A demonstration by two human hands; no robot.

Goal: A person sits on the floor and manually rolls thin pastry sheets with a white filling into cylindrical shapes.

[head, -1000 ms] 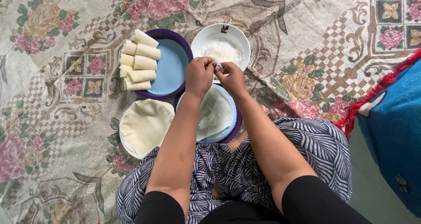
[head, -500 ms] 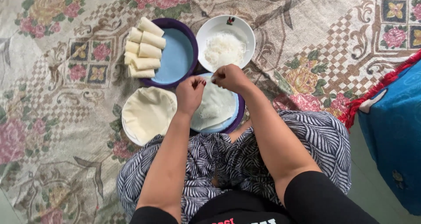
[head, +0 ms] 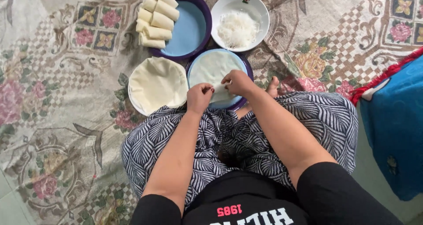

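A round pale wrapper lies flat on a purple-rimmed plate just in front of my knees. My left hand and my right hand both pinch the wrapper's near edge, folding it over. Any filling under the fingers is hidden. Beyond it, a white bowl holds a heap of white shreds. A larger purple plate carries several rolled-up wrappers along its left side.
A stack of plain wrappers sits on a white plate left of the working plate. Everything rests on a floral patterned floor cloth. A blue cushion with red trim lies at the right. My crossed legs in patterned trousers fill the foreground.
Both hands came down from above the white bowl to the near edge of the wrapper on the plate, and now pinch it. The camera view shifted, plates appearing higher in frame.
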